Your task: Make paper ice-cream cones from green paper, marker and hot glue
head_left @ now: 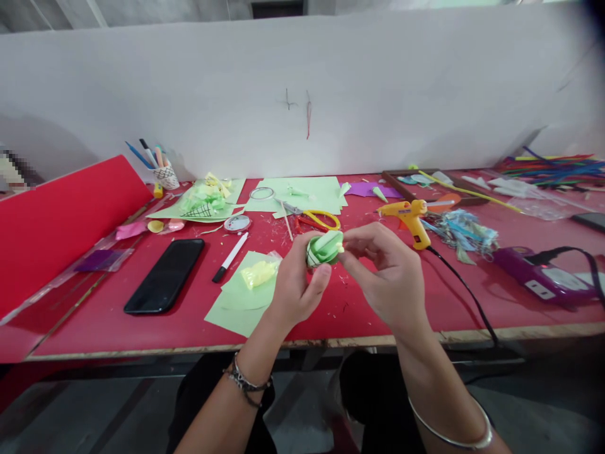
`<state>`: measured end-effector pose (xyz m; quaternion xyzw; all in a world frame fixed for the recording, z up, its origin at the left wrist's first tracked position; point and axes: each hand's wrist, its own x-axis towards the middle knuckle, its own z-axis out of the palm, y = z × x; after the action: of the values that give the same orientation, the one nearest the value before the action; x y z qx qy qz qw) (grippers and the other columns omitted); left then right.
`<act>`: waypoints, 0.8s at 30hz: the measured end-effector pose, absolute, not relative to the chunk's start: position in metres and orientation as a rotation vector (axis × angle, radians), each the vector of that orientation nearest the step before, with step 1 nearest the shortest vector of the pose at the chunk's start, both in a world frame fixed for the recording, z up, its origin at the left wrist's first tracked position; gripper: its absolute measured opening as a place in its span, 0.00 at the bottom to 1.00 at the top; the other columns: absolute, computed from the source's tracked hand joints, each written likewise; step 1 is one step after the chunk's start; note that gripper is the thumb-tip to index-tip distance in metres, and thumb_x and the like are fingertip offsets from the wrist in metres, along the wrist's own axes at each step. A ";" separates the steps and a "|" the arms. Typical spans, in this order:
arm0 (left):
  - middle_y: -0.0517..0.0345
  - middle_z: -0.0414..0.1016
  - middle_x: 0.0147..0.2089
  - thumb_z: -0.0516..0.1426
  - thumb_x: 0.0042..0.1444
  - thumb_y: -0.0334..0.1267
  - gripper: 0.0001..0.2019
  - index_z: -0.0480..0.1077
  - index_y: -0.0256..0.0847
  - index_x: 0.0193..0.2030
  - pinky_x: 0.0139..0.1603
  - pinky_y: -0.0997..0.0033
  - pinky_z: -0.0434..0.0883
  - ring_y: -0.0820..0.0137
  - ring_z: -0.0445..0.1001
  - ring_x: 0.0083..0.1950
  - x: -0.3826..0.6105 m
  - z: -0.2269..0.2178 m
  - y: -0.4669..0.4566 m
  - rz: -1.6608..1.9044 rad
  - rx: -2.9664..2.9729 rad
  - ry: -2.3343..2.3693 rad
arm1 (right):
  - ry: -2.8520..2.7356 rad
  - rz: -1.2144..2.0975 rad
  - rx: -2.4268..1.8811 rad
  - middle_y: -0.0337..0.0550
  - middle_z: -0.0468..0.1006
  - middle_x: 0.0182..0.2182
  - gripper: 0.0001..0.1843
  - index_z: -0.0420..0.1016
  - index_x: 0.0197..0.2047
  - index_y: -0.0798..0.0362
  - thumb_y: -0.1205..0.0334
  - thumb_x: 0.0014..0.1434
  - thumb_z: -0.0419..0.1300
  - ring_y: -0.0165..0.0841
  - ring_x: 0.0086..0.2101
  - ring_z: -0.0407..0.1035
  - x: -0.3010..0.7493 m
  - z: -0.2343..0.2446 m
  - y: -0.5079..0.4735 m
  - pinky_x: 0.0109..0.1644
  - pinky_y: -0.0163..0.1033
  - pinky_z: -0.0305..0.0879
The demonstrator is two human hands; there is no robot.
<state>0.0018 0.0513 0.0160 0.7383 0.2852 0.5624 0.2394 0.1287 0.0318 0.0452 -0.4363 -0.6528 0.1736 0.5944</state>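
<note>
My left hand (302, 274) is closed around a small curled green paper piece (323, 250) with black crossing lines on its side. It is held above the table, in front of the scissors. My right hand (387, 271) pinches a small pale yellow bit (339, 248) at the right edge of the paper piece. What that bit is made of cannot be made out. Below my left hand, a yellow packet (259, 273) lies on a green paper sheet (231, 309). Scissors with yellow handles (322, 219) lie just beyond the hands.
A yellow glue gun (410, 217) lies to the right, its cord running to a purple power strip (543, 274). On the left are a black phone (165, 276), a marker (230, 257) and a pen cup (165, 174). Green paper scraps (203, 198) lie at the back.
</note>
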 end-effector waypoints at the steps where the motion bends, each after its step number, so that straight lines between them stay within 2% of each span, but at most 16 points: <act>1: 0.54 0.65 0.39 0.45 0.58 0.41 0.13 0.58 0.41 0.47 0.38 0.72 0.61 0.70 0.63 0.37 0.002 0.016 0.051 1.543 2.020 0.775 | -1.508 0.406 -1.012 0.37 0.69 0.27 0.05 0.70 0.33 0.51 0.67 0.50 0.57 0.28 0.29 0.66 0.129 0.045 0.032 0.34 0.36 0.65; 6: 0.55 0.64 0.40 0.49 0.55 0.42 0.14 0.58 0.42 0.47 0.36 0.73 0.62 0.71 0.63 0.36 0.003 0.015 0.052 1.513 1.904 0.737 | -1.538 0.407 -0.978 0.38 0.69 0.29 0.05 0.71 0.32 0.51 0.69 0.51 0.56 0.28 0.30 0.65 0.128 0.047 0.031 0.35 0.37 0.65; 10: 0.62 0.62 0.31 0.57 0.47 0.42 0.18 0.58 0.44 0.44 0.26 0.77 0.59 0.77 0.58 0.26 0.004 0.015 0.054 1.406 1.533 0.689 | -1.500 0.525 -0.950 0.38 0.68 0.28 0.08 0.70 0.38 0.51 0.66 0.54 0.53 0.26 0.28 0.63 0.130 0.049 0.029 0.32 0.35 0.63; 14: 0.67 0.57 0.22 0.60 0.44 0.40 0.11 0.61 0.40 0.29 0.23 0.77 0.56 0.79 0.55 0.22 0.004 0.018 0.056 1.339 1.309 0.690 | -1.546 0.586 -0.933 0.40 0.67 0.34 0.13 0.68 0.43 0.49 0.65 0.53 0.55 0.28 0.33 0.64 0.131 0.048 0.031 0.36 0.35 0.64; 16: 0.66 0.59 0.21 0.61 0.41 0.38 0.11 0.61 0.39 0.24 0.23 0.77 0.57 0.79 0.56 0.23 0.004 0.020 0.056 1.327 1.284 0.654 | -1.649 0.615 -0.939 0.42 0.67 0.40 0.19 0.66 0.48 0.48 0.64 0.50 0.58 0.30 0.37 0.64 0.130 0.047 0.032 0.40 0.38 0.65; 18: 0.65 0.61 0.22 0.62 0.39 0.36 0.11 0.63 0.38 0.24 0.25 0.76 0.61 0.77 0.60 0.25 0.004 0.021 0.056 1.321 1.288 0.628 | -1.734 0.643 -0.925 0.43 0.65 0.43 0.23 0.64 0.50 0.47 0.62 0.49 0.60 0.32 0.40 0.64 0.128 0.047 0.032 0.43 0.39 0.65; 24: 0.64 0.65 0.25 0.62 0.39 0.36 0.09 0.65 0.39 0.26 0.33 0.72 0.66 0.74 0.65 0.29 0.002 0.023 0.057 1.349 1.376 0.636 | -1.783 0.605 -0.859 0.44 0.66 0.43 0.21 0.66 0.48 0.47 0.61 0.50 0.60 0.34 0.43 0.63 0.128 0.049 0.032 0.46 0.42 0.64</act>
<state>0.0021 0.0566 0.0234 0.5758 0.2661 0.5647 0.5280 0.1283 0.0315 0.0485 -0.3566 -0.7408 0.2515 0.5107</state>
